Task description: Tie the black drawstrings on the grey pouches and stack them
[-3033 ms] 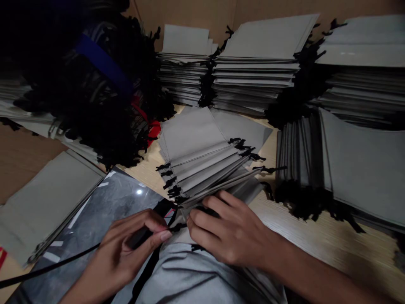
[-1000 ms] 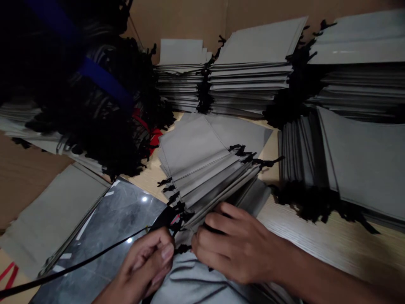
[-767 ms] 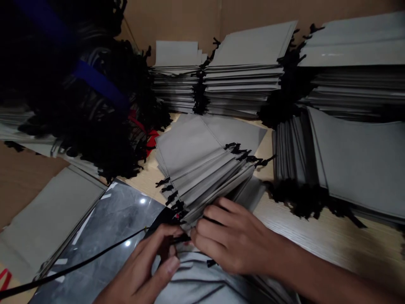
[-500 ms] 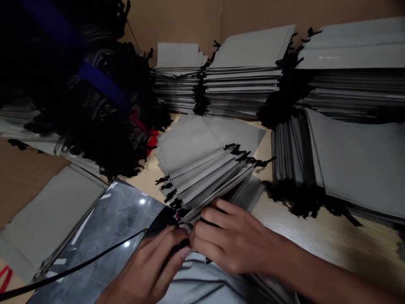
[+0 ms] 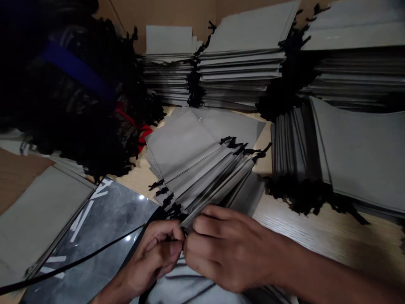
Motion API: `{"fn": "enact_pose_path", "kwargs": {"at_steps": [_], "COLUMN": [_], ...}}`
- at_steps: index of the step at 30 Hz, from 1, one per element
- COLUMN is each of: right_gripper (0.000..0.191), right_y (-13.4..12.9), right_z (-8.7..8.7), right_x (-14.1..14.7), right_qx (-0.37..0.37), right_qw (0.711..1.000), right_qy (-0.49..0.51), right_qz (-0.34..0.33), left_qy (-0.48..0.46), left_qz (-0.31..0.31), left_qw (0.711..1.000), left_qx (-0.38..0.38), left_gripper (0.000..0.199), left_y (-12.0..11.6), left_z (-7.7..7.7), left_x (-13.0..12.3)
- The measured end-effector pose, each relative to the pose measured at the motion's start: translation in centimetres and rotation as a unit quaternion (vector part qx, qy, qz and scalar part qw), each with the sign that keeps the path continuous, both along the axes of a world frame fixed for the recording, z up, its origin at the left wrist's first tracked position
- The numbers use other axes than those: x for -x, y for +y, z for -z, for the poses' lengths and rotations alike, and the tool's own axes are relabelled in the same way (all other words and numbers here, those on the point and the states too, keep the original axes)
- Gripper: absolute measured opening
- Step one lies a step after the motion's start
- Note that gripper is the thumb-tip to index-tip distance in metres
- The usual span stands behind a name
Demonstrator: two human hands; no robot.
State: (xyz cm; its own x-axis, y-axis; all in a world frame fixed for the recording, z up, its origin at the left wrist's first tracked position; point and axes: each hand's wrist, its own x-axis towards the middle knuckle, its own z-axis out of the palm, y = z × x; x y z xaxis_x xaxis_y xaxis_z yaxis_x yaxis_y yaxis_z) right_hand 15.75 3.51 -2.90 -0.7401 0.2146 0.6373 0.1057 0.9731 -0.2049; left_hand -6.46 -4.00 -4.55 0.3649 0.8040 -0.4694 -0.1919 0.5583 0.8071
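Observation:
My right hand [image 5: 230, 249] is closed, fingers curled on the near edge of a grey fabric drawstring bag. Against its fingertips, my left hand [image 5: 155, 255] pinches thumb to forefinger; what sits in the pinch is hidden. Just beyond both hands, grey drawstring bags [image 5: 186, 147] lie fanned out, with knotted black cord ends [image 5: 234, 143] poking from their corners. Grey cloth [image 5: 190, 287] is bunched below my hands. A long black cord [image 5: 82, 264] runs from the lower left towards my left hand, with a small yellowish tip near the wrist.
Stacks of grey bags [image 5: 240, 63] line the back against cardboard [image 5: 180, 12]. Another row of bags [image 5: 360, 156] stands at the right. A dark heap of black cords [image 5: 88, 122] with a blue strap [image 5: 76, 74] fills the left, above a glossy grey sheet [image 5: 117, 211].
The view has shifted slightly, so the stacks sit higher in the picture. My left hand has turned, its thumb now pressed to the forefinger. My right hand keeps its grip on the bag.

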Motion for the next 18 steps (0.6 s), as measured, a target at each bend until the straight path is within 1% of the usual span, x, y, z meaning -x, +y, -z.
{"fn": "enact_pose_path", "kwargs": {"at_steps": [2,5,8,12,14,15,18], "right_gripper": [0.039,0.039,0.04,0.039,0.036,0.034,0.03], "right_y": [0.2,0.4,0.5,0.7,0.9,1.0,1.1], "right_z": [0.0,0.2,0.5,0.7,0.6,0.5,-0.1], "right_x": [-0.2,-0.3,-0.3,-0.3,-0.3,-0.3,-0.8], "right_qx": [0.015,0.013,0.011,0.02,0.034,0.04,0.05], "right_qw": [1.0,1.0,1.0,0.999,0.997,0.997,0.996], "right_qy": [0.004,0.002,-0.01,-0.014,-0.02,-0.025,-0.042], "right_qz": [-0.006,-0.005,0.004,0.044,0.059,0.062,0.067], "left_qy": [-0.033,-0.032,0.001,0.057,0.116,0.153,0.254], "left_qz": [-0.014,-0.024,-0.03,-0.026,-0.011,-0.002,0.035], "left_qw": [0.999,0.999,1.0,0.998,0.989,0.98,0.935], "left_qx": [0.016,0.022,0.007,-0.032,-0.088,-0.128,-0.247], "left_gripper": [0.04,0.042,0.043,0.036,0.028,0.025,0.018], "left_y": [0.3,0.9,1.2,0.9,1.0,1.1,1.5], "left_z": [0.0,-0.2,-0.3,-0.1,-0.3,-0.4,-1.1], "left_x": [-0.3,-0.6,-0.4,0.6,1.0,1.0,0.7]}}
